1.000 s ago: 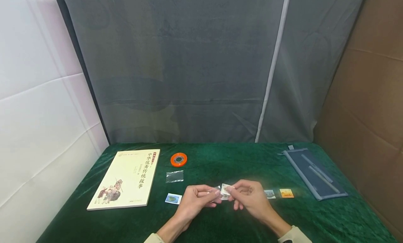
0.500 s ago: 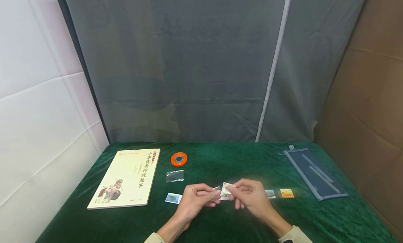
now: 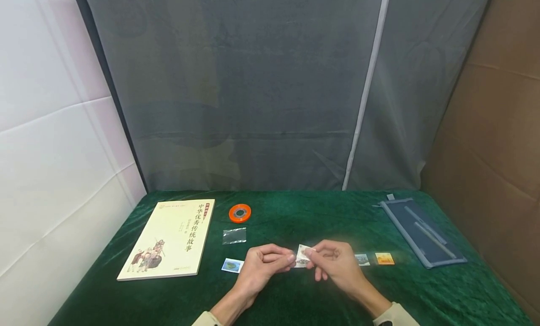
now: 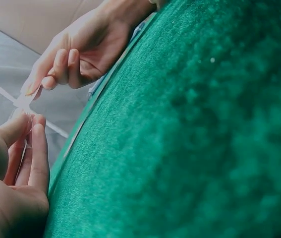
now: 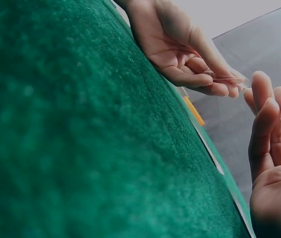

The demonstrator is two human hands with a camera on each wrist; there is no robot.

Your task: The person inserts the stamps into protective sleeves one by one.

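Observation:
My left hand [image 3: 266,266] pinches a small clear plastic sleeve [image 5: 228,78] between thumb and fingers; it shows best in the right wrist view. Facing it, my right hand [image 3: 337,265] pinches a pale postage stamp [image 3: 302,254] by its right edge. In the left wrist view the stamp [image 4: 25,100] meets or nearly meets the sleeve; whether its edge is inside cannot be made out. On the cloth, a blue-green stamp [image 3: 231,265] lies beside the left hand. A greyish stamp [image 3: 362,260] and an orange stamp [image 3: 384,259] lie beyond the right hand.
Another clear sleeve [image 3: 234,236] lies flat below an orange tape-like ring [image 3: 239,213]. A cream book [image 3: 168,241] is at the left of the green cloth [image 3: 312,213]. At the right is a dark zip pouch [image 3: 422,234] holding slim tools.
The stamp has risen slightly and stands a little more upright. The sleeve in the left fingers shows less in the head view. Both hands have barely moved.

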